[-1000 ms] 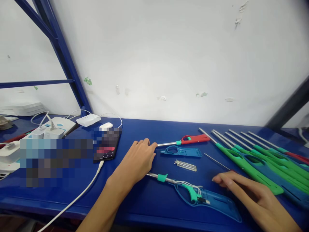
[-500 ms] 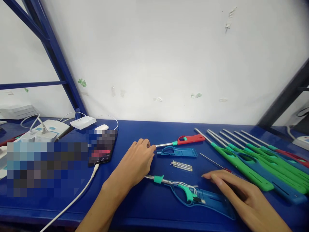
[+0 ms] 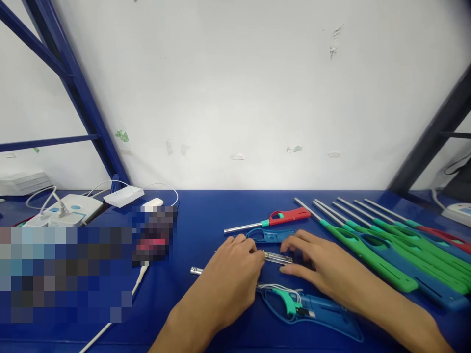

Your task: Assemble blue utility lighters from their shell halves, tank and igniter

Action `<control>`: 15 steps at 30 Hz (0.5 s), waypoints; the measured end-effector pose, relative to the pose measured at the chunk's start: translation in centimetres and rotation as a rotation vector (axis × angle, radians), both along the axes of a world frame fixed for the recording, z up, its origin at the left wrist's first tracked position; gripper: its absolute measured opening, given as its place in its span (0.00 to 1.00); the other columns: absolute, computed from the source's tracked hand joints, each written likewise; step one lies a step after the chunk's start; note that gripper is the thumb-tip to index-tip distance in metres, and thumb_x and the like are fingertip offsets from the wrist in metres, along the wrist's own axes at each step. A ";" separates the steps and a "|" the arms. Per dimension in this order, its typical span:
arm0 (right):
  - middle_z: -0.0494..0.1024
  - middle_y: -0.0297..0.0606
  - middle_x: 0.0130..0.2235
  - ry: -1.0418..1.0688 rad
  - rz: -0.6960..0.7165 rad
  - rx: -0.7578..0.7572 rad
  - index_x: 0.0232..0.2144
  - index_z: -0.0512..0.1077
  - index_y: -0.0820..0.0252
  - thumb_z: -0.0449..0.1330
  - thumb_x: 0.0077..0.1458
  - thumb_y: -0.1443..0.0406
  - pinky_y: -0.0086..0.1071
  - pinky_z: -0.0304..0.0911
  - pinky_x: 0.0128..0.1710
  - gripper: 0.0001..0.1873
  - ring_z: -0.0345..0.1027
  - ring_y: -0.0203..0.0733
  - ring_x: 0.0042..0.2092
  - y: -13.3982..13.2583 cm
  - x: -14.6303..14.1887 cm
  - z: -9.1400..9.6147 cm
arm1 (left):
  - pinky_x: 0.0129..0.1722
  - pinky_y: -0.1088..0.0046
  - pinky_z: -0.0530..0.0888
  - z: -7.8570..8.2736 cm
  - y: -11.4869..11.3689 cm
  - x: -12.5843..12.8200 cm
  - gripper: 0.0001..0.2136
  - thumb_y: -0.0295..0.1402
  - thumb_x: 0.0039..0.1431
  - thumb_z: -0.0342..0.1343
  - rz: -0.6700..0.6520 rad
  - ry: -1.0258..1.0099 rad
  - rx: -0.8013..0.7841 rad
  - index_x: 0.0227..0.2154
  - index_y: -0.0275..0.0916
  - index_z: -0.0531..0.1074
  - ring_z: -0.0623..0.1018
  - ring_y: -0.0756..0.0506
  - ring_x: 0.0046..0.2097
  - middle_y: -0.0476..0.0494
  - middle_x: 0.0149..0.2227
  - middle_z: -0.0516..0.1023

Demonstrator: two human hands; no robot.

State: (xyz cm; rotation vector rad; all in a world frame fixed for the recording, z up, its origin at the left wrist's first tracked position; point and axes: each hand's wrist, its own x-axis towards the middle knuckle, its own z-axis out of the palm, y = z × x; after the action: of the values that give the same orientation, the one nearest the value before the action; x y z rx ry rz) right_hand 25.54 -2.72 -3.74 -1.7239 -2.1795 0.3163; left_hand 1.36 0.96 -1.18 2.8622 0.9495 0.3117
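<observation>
A clear plastic fuel tank [image 3: 278, 258] lies on the blue table between my hands. My left hand [image 3: 231, 267] is closed, its fingertips at the tank's left end; what it holds is hidden, and a thin tip pokes out on its far side. My right hand [image 3: 312, 257] has thumb and fingers apart around the tank's right end. Nearer me lies an opened blue lighter half [image 3: 327, 311] with a turquoise trigger [image 3: 289, 300], white wires and a metal tube [image 3: 196, 270], partly covered by my left hand. Behind the tank is the other blue half-shell [image 3: 270, 236].
A red lighter [image 3: 290, 215] lies farther back. Several long lighters, mostly green [image 3: 371, 257], fan out on the right. On the left are a phone [image 3: 156, 238] with a white cable [image 3: 142, 277] and a power strip [image 3: 69, 208]. A white wall stands behind.
My left hand has moved right and nearer, to the tank. My right hand has moved left and away from me to the tank's right end, covering the thin red-handled tool. The view has shifted slightly.
</observation>
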 end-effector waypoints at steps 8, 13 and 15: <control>0.80 0.31 0.40 0.080 -0.016 -0.001 0.39 0.73 0.50 0.58 0.70 0.52 0.38 0.64 0.42 0.12 0.75 0.45 0.39 -1.2 1.9 0.2 | 0.54 0.56 0.71 0.6 -0.7 0.0 0.13 0.26 0.75 0.48 -0.053 -0.112 -0.064 0.43 0.41 0.78 0.76 0.42 0.47 0.45 0.43 0.79; 0.84 0.32 0.37 0.418 -0.230 0.058 0.38 0.76 0.50 0.62 0.64 0.47 0.34 0.70 0.42 0.16 0.79 0.45 0.40 -4.1 3.9 -1.4 | 0.58 0.57 0.70 -0.1 -2.2 1.7 0.12 0.28 0.76 0.48 -0.103 -0.210 -0.122 0.45 0.42 0.79 0.75 0.42 0.51 0.47 0.47 0.79; 0.85 0.32 0.37 0.530 -0.275 0.102 0.38 0.78 0.50 0.67 0.60 0.46 0.32 0.72 0.41 0.17 0.80 0.45 0.40 -5.3 4.1 -2.4 | 0.57 0.53 0.69 -0.5 -2.5 2.5 0.12 0.30 0.76 0.48 -0.087 -0.195 -0.133 0.46 0.41 0.79 0.74 0.40 0.52 0.45 0.48 0.78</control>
State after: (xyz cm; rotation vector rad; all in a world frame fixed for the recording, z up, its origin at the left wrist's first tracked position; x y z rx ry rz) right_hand 29.61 -8.01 -6.15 -1.6271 -1.5400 0.5112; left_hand 3.82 -1.53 -1.72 2.6836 0.7773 0.4893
